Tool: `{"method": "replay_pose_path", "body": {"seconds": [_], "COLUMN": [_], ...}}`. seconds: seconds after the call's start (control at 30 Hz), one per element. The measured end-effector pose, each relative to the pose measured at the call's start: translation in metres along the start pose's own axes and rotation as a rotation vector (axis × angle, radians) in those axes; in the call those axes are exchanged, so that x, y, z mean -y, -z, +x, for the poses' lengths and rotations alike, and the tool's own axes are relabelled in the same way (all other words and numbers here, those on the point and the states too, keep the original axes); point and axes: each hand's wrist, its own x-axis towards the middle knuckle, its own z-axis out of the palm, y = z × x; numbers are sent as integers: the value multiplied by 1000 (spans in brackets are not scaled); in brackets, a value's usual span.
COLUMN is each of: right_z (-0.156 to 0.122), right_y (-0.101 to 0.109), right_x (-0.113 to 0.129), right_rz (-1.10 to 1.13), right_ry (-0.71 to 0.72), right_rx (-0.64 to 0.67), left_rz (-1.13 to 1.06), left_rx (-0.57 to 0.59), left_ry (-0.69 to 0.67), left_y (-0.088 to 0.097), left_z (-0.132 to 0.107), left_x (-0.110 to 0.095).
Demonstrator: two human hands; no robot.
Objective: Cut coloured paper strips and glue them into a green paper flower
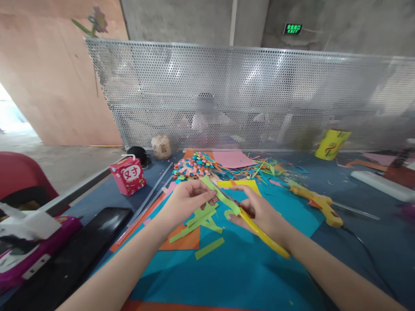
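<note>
**Cutting a green paper strip with yellow scissors**

While the left hand (186, 199) pinches one end of a light green paper strip (216, 193) between thumb and fingertips, the right hand (259, 212) is closed around a pair of yellow-handled scissors (256, 226), whose blades reach toward the left hand and meet the strip between the two hands. Just below the left hand lies a loose heap of green strips (199, 221) already cut, resting on orange paper (181, 242) and a large blue sheet (233, 272). Beyond both hands sits a pile of mixed coloured scraps (194, 166). Out past the right hand lies a yellow glue gun (319, 205); out past the left hand stands a red drink carton (128, 175).

To cut well here, the left hand should probably keep the strip taut and flat, fingertips clear of the blades, while the scissors close slowly along a straight line.
</note>
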Motion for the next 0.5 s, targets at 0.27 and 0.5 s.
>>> {"method": "replay_pose_path", "body": {"seconds": [0.27,0.5], "right_z": [1,0], "right_y": [-1,-3], "right_x": [0,1], "right_rz": [4,-12], "right_ry": [-12,-8], "right_rx": [-4,-8], "left_rz": [-11,2], "left_rx": [18,86], "left_ry": [-9,-7], "left_y": [-1,-2], "left_z": [0,-1], "left_x": [0,-2]}}
